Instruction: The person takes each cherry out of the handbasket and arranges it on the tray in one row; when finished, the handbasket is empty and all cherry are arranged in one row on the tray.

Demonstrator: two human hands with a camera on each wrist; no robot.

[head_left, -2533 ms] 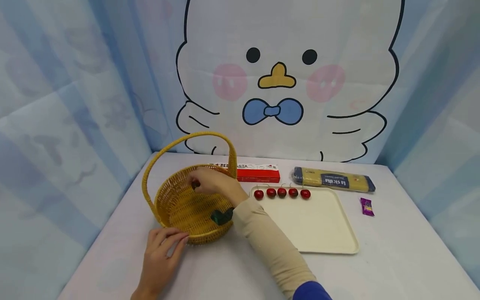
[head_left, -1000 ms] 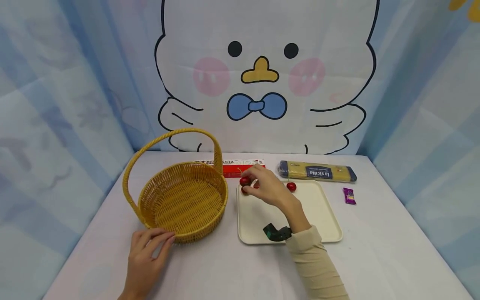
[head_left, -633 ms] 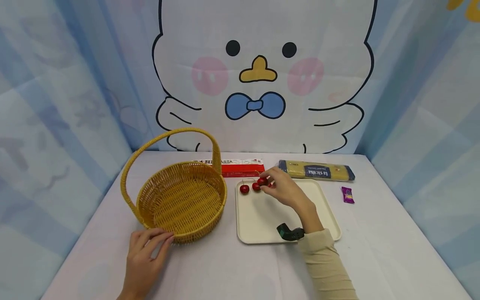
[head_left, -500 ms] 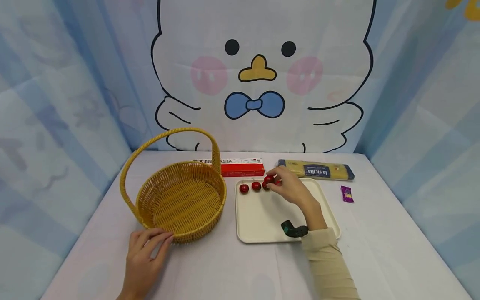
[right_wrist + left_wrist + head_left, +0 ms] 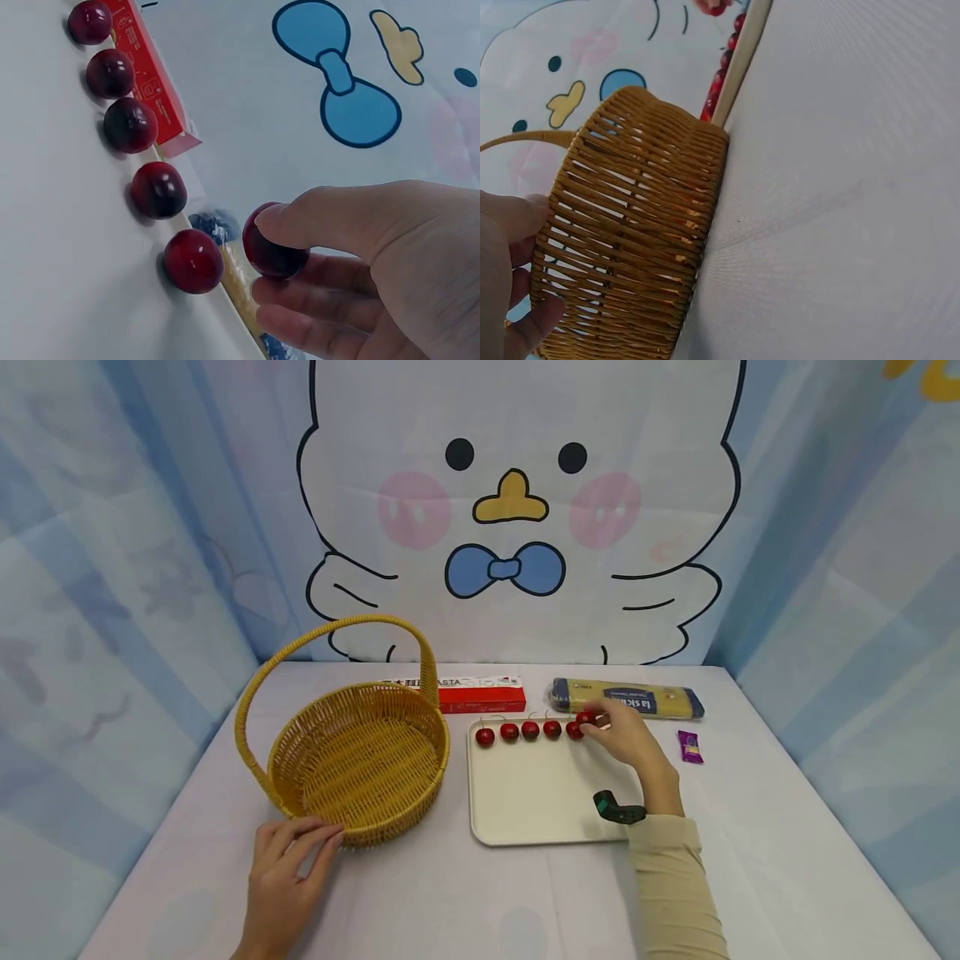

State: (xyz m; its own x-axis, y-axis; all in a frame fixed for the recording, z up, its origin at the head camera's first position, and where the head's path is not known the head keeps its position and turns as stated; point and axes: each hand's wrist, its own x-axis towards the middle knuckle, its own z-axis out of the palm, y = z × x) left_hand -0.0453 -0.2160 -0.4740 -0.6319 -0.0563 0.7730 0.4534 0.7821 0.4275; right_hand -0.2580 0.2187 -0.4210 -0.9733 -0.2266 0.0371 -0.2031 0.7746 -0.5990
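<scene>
My right hand pinches a dark red cherry between thumb and fingers, just above the far right part of the cream tray. Below and left of it, several other cherries with thin stems stand in a row along the tray's far edge. The right wrist view shows the held cherry raised beside the last cherry of that row. My left hand holds the near rim of the yellow wicker basket, thumb outside. Nothing lies in the part of the basket I can see.
Behind the basket and tray lies a red and white pasta box, partly hidden by the basket. A yellow and blue pasta packet lies behind the tray. To the right is a small purple wrapped sweet. The basket's tall handle arches up.
My right hand came out of the basket to the tray with a cherry, then moved right along the row to its right end. My left hand stays on the basket rim.
</scene>
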